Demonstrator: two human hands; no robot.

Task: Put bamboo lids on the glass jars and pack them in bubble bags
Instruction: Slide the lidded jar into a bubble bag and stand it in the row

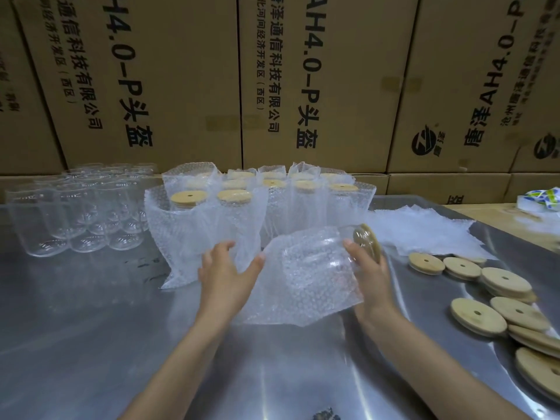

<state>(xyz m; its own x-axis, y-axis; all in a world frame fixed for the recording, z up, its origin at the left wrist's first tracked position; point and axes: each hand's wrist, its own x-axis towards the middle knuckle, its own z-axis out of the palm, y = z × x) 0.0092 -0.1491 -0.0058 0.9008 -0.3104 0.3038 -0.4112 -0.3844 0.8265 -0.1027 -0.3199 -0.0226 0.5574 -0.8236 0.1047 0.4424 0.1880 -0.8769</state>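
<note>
my right hand (368, 268) grips the lidded jar (348, 250) sideways, half inside the bubble bag (303, 286); left hand (225, 268) is spread open just beside the bag; I'd pinch the bag mouth, then push the jar in straight

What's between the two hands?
In the head view, a bubble bag with a lidded glass jar lying sideways partly inside it sits between the left hand and right hand.
</note>
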